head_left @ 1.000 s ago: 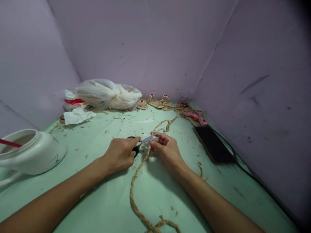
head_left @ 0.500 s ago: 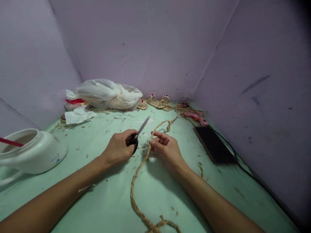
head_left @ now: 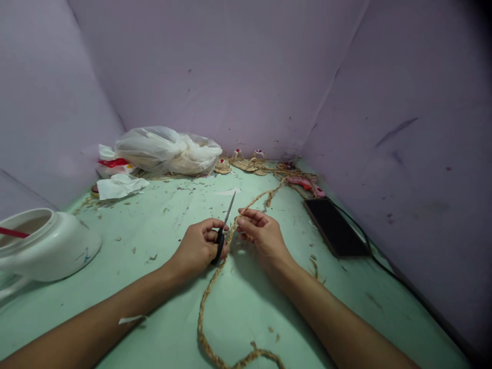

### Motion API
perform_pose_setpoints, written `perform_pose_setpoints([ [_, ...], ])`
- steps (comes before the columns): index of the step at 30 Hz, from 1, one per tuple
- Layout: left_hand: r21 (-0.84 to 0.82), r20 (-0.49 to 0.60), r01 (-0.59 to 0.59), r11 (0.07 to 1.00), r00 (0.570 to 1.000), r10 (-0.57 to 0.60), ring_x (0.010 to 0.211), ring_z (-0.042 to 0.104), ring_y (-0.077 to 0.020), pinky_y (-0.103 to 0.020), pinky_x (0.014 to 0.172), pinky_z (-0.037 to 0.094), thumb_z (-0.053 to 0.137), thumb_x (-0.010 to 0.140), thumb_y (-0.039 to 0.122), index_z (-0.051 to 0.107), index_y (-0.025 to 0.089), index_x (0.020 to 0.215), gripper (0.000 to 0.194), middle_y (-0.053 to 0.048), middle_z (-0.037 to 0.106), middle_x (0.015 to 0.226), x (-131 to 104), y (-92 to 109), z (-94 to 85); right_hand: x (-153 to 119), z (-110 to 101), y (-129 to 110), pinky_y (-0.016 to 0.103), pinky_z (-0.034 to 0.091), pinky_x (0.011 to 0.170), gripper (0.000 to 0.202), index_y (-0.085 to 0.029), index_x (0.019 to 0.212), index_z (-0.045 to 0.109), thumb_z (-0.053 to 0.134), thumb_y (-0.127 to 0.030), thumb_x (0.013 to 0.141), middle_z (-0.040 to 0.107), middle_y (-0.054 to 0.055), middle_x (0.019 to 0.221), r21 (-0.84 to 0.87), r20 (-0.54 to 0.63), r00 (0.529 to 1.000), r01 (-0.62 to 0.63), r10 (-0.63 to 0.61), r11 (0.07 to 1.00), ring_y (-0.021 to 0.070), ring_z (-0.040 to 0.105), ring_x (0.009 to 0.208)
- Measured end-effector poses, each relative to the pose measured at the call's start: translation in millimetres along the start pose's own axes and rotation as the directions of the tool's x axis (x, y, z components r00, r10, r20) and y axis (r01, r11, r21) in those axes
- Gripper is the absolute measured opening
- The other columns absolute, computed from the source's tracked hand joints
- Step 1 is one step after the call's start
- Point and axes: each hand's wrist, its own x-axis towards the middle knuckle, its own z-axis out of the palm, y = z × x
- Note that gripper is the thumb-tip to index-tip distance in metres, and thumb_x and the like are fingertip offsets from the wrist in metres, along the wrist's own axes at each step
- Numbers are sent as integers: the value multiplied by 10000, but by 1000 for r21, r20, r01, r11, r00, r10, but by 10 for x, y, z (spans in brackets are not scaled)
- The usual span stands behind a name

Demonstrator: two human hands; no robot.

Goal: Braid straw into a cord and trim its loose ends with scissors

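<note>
My left hand (head_left: pixel 200 243) has its fingers in the black handles of the scissors (head_left: pixel 219 246), whose blades point up and away, right beside the rope. A braided straw rope (head_left: pixel 202 312) runs from the front edge up past both hands to the heap at the back. The thumb and fingers of my right hand (head_left: pixel 263 233) pinch this rope a little above the scissors' handles. Its loose side end (head_left: pixel 269 199) hangs off the rope farther back.
At the left stands a white pot (head_left: pixel 61 248) with a red stick. A knotted plastic bag (head_left: pixel 165 151), white paper (head_left: pixel 120 186) and small straw slippers (head_left: pixel 246 163) lie along the back wall. A black phone (head_left: pixel 336 228) with a cable lies right.
My left hand has moved right and slightly nearer, bringing the scissors against the rope with the blades more upright. My right hand keeps its pinch. The view has shifted slightly.
</note>
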Motion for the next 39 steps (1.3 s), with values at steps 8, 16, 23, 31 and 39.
perform_pose_setpoints([
  [8,-60,57,53,997,997,-50,436,439,-64,-203,458,334,661,497,167,481,151,842,390,58,516,520,-13,-37,35,-56,46,-79,270,467,609,375,-160,849,556,713,-183,510,648,5,651,-24,94,993,73,-70,997,113,577,574],
  [16,491,10,-250,834,959,282,502,469,-95,-217,497,350,555,636,264,517,182,908,287,47,520,567,-36,-22,-90,-29,13,-94,212,376,452,282,-132,838,583,569,-160,558,463,-84,451,-309,112,989,130,-100,942,71,424,402],
  [23,913,177,-339,226,829,531,718,600,-176,-267,625,399,475,644,235,528,231,1004,363,6,649,808,-21,30,-264,-39,-11,-123,201,285,455,119,-135,563,605,492,-164,584,445,-51,477,-443,140,982,176,-126,879,65,368,457],
  [31,938,280,-346,13,782,556,829,607,-232,-329,691,436,474,663,243,502,202,1087,427,-46,649,930,49,-47,-325,-49,-13,-134,207,282,472,195,-142,590,647,452,-127,580,452,-52,448,-409,217,967,213,-132,887,70,365,460],
  [39,942,286,-333,-28,759,585,767,612,-235,-332,643,444,466,671,240,490,188,1162,494,-47,649,890,77,-56,-351,-54,2,-125,211,286,451,149,-135,553,643,495,-150,559,486,-41,435,-419,162,982,155,-94,895,75,380,440],
])
